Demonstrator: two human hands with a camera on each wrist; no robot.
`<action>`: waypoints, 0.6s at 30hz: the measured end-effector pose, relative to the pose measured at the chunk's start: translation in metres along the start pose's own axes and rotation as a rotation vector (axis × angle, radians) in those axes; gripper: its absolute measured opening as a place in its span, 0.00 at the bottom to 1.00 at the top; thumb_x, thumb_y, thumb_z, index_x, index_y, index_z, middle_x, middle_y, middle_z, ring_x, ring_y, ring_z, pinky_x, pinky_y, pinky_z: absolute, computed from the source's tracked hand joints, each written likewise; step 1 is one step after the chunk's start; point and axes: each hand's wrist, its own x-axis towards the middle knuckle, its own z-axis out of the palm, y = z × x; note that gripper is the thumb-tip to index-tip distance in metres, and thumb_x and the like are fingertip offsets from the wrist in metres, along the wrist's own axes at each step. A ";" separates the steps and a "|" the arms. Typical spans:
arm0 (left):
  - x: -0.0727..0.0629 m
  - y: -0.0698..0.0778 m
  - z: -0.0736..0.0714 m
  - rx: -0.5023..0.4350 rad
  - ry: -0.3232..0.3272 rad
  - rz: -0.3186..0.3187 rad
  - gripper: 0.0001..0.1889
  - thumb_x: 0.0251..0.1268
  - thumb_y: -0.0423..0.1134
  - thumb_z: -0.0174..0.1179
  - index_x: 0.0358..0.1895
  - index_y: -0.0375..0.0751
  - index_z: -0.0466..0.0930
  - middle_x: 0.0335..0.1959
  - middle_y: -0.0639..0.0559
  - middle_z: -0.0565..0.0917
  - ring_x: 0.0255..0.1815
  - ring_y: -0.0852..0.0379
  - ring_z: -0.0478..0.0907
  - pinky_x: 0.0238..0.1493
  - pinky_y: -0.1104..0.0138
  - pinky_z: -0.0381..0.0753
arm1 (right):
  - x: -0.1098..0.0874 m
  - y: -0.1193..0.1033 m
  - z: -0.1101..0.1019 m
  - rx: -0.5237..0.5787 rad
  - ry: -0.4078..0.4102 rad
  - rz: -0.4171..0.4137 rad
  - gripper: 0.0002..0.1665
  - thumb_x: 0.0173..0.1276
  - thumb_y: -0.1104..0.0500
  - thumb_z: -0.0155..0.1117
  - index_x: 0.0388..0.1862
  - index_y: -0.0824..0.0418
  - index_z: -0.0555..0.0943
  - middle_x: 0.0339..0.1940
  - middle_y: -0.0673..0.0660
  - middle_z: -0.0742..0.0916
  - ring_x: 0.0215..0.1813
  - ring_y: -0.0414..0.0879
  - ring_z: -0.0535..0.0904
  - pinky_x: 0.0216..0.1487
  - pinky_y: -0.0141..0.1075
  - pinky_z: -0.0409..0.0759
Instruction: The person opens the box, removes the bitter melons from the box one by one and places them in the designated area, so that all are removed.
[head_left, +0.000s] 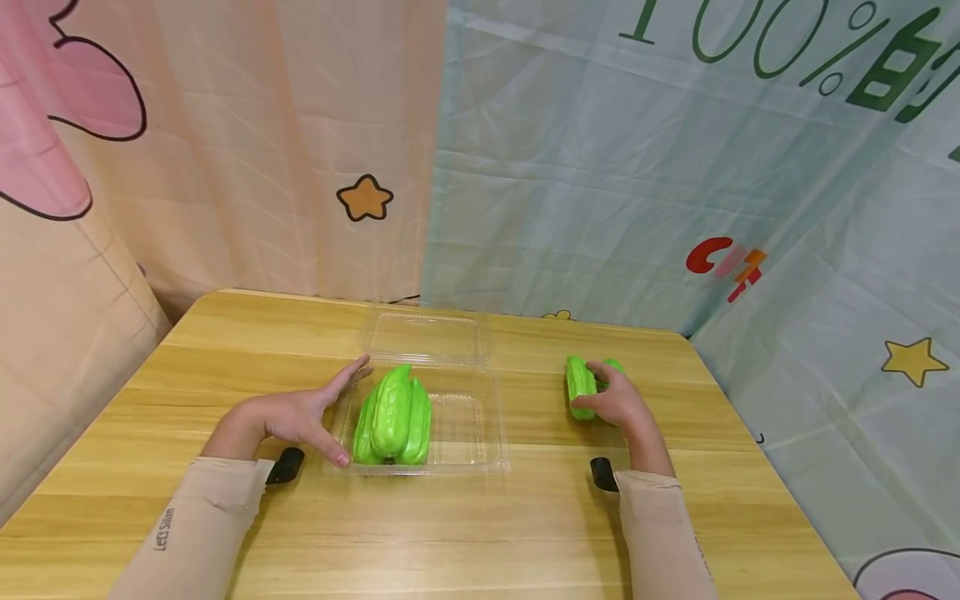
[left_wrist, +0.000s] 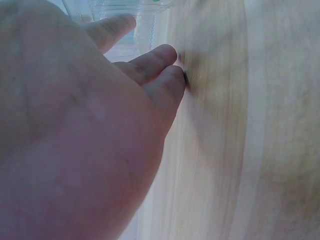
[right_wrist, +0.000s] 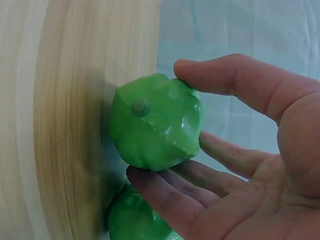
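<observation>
A clear plastic box (head_left: 501,454) lies open on the table, its lid (head_left: 427,335) folded back. In its left half sit several glossy, ridged green bitter melons (head_left: 392,412), bunched together. My left hand (head_left: 300,414) spreads thumb and fingers along the box's left side; the thumb tip rests at the front left corner. Over at the right, my right hand (head_left: 622,406) holds a bitter melon (right_wrist: 155,122) between thumb and fingers, with its stem end toward the wrist camera. Another bitter melon (right_wrist: 137,217) lies just beyond those fingers, partly hidden by the hand.
The wooden table (head_left: 420,542) ends at a printed curtain (head_left: 300,167) behind and on the sides. Black wrist-camera mounts (head_left: 287,465) stick out from both sleeves, low over the tabletop. Bare wood lies between the box and the right hand.
</observation>
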 end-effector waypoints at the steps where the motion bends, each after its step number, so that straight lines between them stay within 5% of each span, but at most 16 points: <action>1: 0.000 0.000 0.000 -0.002 0.001 0.000 0.75 0.47 0.41 0.81 0.80 0.47 0.18 0.80 0.39 0.23 0.77 0.30 0.24 0.69 0.31 0.35 | 0.000 0.000 0.000 -0.004 0.001 -0.001 0.51 0.62 0.63 0.72 0.79 0.69 0.57 0.74 0.75 0.64 0.67 0.67 0.66 0.62 0.57 0.70; 9: 0.001 -0.001 0.000 0.002 -0.001 0.009 0.75 0.47 0.41 0.81 0.80 0.47 0.18 0.80 0.39 0.24 0.77 0.31 0.24 0.69 0.32 0.34 | 0.003 0.002 0.002 -0.006 0.024 -0.010 0.50 0.62 0.64 0.72 0.79 0.68 0.57 0.71 0.76 0.67 0.65 0.68 0.69 0.60 0.56 0.73; 18: 0.001 -0.001 -0.001 0.014 -0.003 0.007 0.75 0.48 0.42 0.81 0.80 0.47 0.18 0.80 0.37 0.23 0.77 0.30 0.24 0.69 0.32 0.34 | 0.009 0.005 0.010 -0.172 0.097 -0.036 0.47 0.64 0.63 0.71 0.77 0.71 0.60 0.69 0.76 0.70 0.60 0.64 0.71 0.60 0.56 0.73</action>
